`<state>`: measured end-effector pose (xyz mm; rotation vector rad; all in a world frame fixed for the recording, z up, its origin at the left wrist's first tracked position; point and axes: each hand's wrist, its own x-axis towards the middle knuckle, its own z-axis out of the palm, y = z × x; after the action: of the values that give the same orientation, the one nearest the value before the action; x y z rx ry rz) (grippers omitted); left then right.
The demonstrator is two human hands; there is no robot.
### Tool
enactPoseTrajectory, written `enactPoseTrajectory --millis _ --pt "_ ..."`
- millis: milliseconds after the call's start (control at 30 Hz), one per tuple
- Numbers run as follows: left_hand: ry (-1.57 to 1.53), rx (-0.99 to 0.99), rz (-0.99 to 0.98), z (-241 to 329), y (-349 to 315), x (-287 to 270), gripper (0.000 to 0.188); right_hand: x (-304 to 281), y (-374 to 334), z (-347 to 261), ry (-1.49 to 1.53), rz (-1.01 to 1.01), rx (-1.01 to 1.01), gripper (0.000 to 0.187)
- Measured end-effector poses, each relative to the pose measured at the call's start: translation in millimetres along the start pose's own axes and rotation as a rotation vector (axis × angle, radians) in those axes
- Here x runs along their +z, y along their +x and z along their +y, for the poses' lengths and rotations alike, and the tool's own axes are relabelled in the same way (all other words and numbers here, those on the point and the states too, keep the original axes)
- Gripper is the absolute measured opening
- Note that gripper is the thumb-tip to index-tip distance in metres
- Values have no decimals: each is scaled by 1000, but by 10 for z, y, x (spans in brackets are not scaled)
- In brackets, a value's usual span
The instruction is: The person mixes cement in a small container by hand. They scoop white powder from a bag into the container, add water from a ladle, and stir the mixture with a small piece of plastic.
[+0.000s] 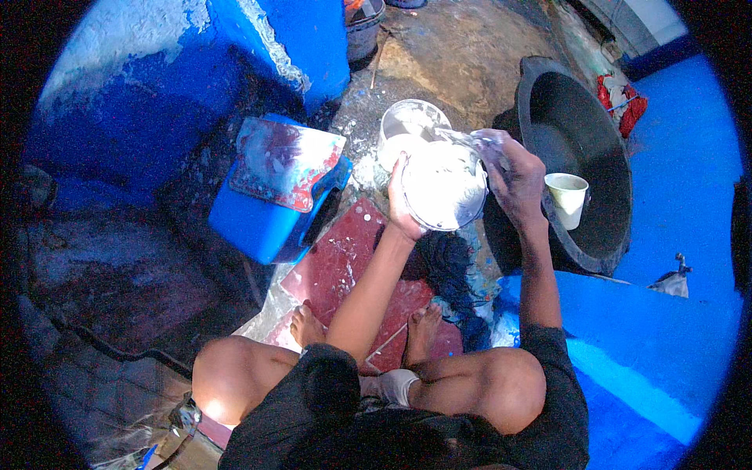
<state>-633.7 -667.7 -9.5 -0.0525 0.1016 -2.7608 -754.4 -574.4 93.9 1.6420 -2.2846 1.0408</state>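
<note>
My left hand (401, 207) is closed on the side of a round white tub (445, 188), glaring in the sunlight and smeared with white stuff. At the tub's right rim, my right hand (513, 174) has its fingers curled inward. A thin greyish thing seems to be in those fingers, but I cannot make out its kind. Just behind the tub stands a white bucket (413, 116) with white residue inside, partly covered by the tub and my left hand.
A blue plastic box (262, 223) at the left carries a stained red-and-white board (286, 160). A big black basin (540, 110) lies right, with a pale cup (567, 200). Dark wet cloth (450, 270) rests between my feet and the basin. Blue walls flank both sides.
</note>
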Motion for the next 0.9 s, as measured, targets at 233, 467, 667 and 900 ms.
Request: enactPoseTrajectory --millis 233,467,667,900 --pt "-114 0 -58 34 46 -153 60 186 -64 -140 -102 -317 -142 27" --pt "61 136 132 149 73 -213 54 246 -225 -240 -179 -357 -356 22" --pt "46 143 145 137 63 -198 54 87 -173 -229 -83 -268 -285 25" --pt "-41 99 -114 96 55 -271 54 212 -52 -248 -171 -261 -227 25"
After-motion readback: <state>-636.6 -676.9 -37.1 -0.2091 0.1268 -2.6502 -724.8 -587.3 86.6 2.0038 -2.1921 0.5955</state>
